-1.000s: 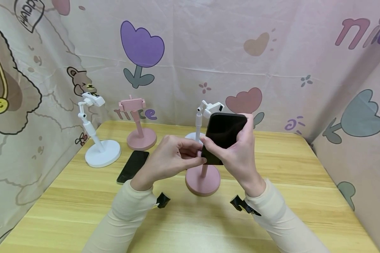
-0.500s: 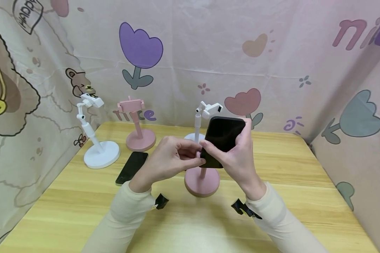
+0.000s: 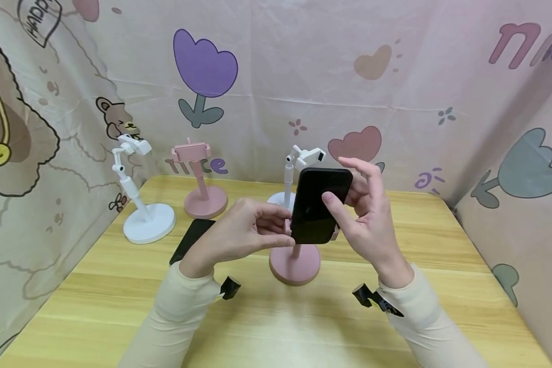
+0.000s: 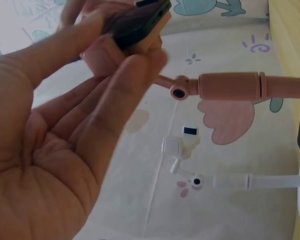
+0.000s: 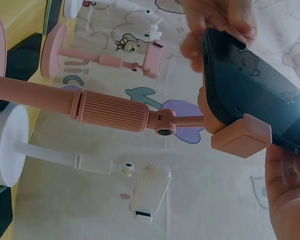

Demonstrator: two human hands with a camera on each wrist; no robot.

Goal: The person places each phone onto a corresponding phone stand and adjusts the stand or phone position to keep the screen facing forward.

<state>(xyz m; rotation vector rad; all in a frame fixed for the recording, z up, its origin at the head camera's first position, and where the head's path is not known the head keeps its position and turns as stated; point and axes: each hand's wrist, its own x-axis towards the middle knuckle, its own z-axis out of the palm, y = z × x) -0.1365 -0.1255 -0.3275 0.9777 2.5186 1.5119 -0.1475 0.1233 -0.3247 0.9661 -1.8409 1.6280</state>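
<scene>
A black phone [image 3: 315,214] stands upright in the clamp of the front pink stand [image 3: 294,266]. My left hand [image 3: 239,230] pinches the clamp's left end by the phone's lower edge; the left wrist view has this hand [image 4: 65,135] with thumb and fingers about the pink clamp [image 4: 101,59]. My right hand [image 3: 372,230] has its thumb on the screen and its index finger raised off the top corner, other fingers bent beside the phone's right edge. In the right wrist view a pink clamp end [image 5: 242,136] overlaps the phone's side [image 5: 255,90].
Behind stand a white stand [image 3: 149,223] at left, another pink stand [image 3: 205,203], and a white stand [image 3: 288,186] partly behind the phone. A second black phone [image 3: 190,239] lies flat on the wooden table [image 3: 276,317], beside my left wrist. Patterned cloth [image 3: 276,66] hangs behind.
My right hand has loosened its grip and moved right, its index finger lifting from the phone's top corner. The phone has turned slightly more upright. My left hand stays at the clamp.
</scene>
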